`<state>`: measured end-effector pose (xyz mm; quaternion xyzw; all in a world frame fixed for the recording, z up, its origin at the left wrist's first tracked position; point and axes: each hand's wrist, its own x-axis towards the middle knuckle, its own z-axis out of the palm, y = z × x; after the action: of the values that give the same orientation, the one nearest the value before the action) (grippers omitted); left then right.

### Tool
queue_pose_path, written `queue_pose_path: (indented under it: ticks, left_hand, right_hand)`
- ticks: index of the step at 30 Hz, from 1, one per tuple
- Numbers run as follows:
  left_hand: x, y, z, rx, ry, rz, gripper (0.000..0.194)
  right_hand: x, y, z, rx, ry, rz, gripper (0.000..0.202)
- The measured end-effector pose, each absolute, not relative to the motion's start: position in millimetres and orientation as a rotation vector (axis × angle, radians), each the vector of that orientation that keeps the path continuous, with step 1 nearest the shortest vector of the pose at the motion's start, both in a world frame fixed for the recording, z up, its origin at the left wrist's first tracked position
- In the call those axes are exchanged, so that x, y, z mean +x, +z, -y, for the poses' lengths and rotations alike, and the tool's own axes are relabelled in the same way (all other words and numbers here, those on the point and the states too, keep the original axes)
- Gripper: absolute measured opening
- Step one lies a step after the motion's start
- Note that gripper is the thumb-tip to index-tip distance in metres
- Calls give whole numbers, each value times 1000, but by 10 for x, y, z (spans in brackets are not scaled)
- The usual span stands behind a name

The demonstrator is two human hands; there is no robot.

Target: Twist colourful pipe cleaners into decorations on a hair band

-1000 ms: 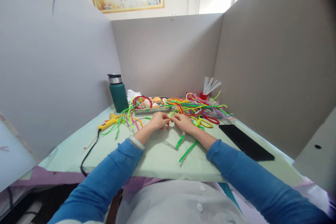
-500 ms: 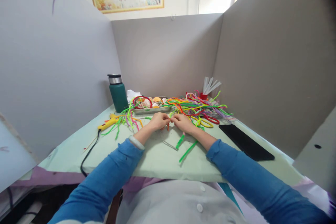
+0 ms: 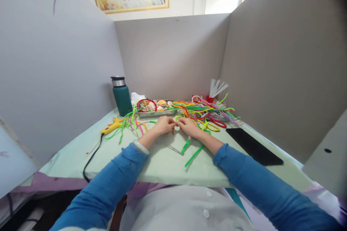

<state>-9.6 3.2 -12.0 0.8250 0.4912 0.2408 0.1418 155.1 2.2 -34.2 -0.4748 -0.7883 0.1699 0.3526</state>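
My left hand [image 3: 164,125] and my right hand [image 3: 187,127] meet fingertip to fingertip above the table, both with pinched fingers. A small red-orange piece [image 3: 173,131] shows just under the left fingertips; what exactly the fingers hold is too small to tell. Below my right hand lies a twisted green piece [image 3: 185,146] with a pink end, and a straight green pipe cleaner [image 3: 194,156] runs beside it. Thin metal scissors or wire [image 3: 175,149] rest between my forearms. Behind my hands spreads a heap of coloured pipe cleaners [image 3: 200,109].
A metal tray [image 3: 157,114] of small decorations stands at the back, near a green bottle [image 3: 123,97]. A yellow glue gun [image 3: 111,126] with a black cord lies left. On the right are a black flat object [image 3: 253,146] and a red cup [image 3: 210,99] of white sticks.
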Motion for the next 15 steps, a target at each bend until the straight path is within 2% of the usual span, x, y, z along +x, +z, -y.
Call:
queue_pose_path:
  ticks: [15]
  left_hand:
    - [-76,-70,51,2288,621,-1385,35]
  right_hand:
    - [1539,-317,-10,-1223,435,2064,25]
